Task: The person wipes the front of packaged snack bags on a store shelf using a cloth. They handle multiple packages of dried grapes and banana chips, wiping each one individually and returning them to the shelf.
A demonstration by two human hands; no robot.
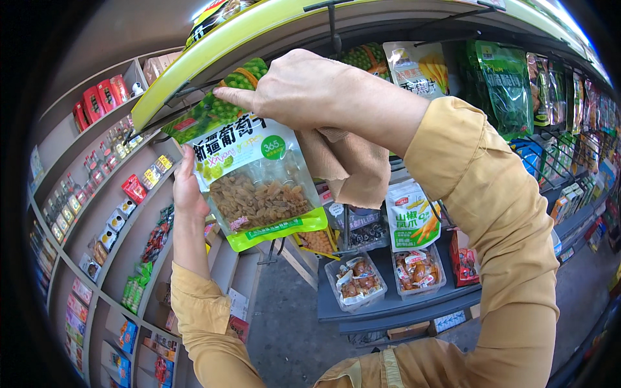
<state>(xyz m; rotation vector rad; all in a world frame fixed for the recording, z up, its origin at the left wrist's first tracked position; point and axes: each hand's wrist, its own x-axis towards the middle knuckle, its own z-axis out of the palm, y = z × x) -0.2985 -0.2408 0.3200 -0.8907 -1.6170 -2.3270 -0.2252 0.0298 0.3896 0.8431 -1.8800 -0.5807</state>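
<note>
A clear-windowed bag of raisins (264,194) with a green top and bottom edge hangs or is held in front of a shelf rack, slightly tilted. My left hand (190,186) is at its left edge, thumb up along the side; the fingers are hidden behind the bag. My right hand (286,89) lies over the bag's upper right part, index finger extended across the green top. A tan ribbed cloth (347,165) hangs down from beneath my right hand, which grips it. How the bag's top meets the hook cannot be seen clearly.
Metal hooks and a yellow-green shelf edge (204,53) run above the bag. Banana chip bags (418,65) and green snack bags (504,87) hang at right. Clear tubs of packaged snacks (356,283) stand on a dark shelf below. Shelves with bottles (73,191) line the left.
</note>
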